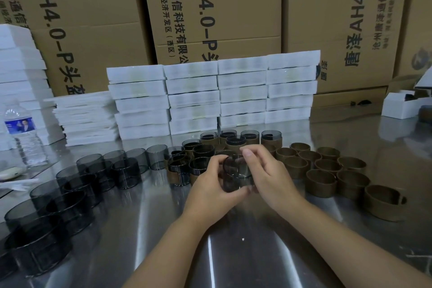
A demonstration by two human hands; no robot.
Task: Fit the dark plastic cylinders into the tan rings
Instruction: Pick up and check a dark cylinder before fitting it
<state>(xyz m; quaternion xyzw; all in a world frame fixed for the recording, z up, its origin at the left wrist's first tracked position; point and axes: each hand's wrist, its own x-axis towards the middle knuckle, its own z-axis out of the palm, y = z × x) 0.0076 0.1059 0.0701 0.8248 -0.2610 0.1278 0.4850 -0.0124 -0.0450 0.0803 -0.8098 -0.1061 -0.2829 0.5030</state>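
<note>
Both hands hold one dark, see-through plastic cylinder (235,172) above the middle of the steel table. My left hand (210,184) grips its left and lower side; my right hand (268,173) pinches its top and right side. Whether a tan ring sits around its hidden lower part, I cannot tell. Several loose dark cylinders (81,182) stand in rows at the left. Several empty tan rings (327,170) stand at the right. Behind the hands stands a cluster of cylinders fitted in tan rings (210,147).
Stacks of white flat boxes (210,96) line the back of the steel table (233,252), with printed cardboard cartons (210,7) behind them. A water bottle (23,133) stands at far left. An open white box (402,105) sits at far right.
</note>
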